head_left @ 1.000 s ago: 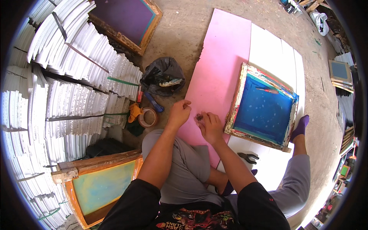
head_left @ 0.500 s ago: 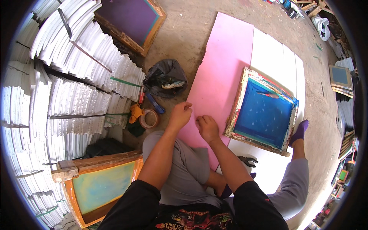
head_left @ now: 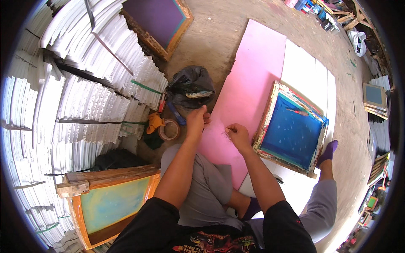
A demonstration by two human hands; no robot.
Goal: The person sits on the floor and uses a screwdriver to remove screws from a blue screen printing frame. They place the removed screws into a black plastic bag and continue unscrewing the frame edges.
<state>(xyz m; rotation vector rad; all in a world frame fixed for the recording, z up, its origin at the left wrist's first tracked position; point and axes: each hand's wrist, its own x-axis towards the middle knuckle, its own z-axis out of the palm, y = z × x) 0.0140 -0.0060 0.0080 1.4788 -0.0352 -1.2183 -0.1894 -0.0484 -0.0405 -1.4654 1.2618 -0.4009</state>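
Along the left, banded stacks of white sheets [head_left: 90, 111] stand beside the concrete floor [head_left: 354, 139]. On the floor lies a pink board [head_left: 258, 63], with white panels [head_left: 304, 63] adjoining its right side. A blue-meshed frame [head_left: 289, 135] rests over the white panels and reaches the pink board; a red-handled tool [head_left: 298, 112] lies inside it. A yellow-green-meshed frame [head_left: 114, 204] leans near the person's left side. A black bag [head_left: 184, 82] sits just left of the board, its mouth open. Beside it is a tape roll [head_left: 169, 129].

The hands are apart. The left hand [head_left: 197, 122] is raised near the board's left edge, fingers curled; whether it grips anything cannot be told. The right hand [head_left: 239, 137] is over the pink board, thumb and fingertips drawn together on a small dark tangle [head_left: 228, 135] of fine strands or pieces. Their material cannot be determined.

Assessment: the step in hand appears to be the gathering or sorting of these fine pieces by fingertip. The next move would call for a light, steady pinch and a close approach by the left hand, since loose pieces could scatter on the board.
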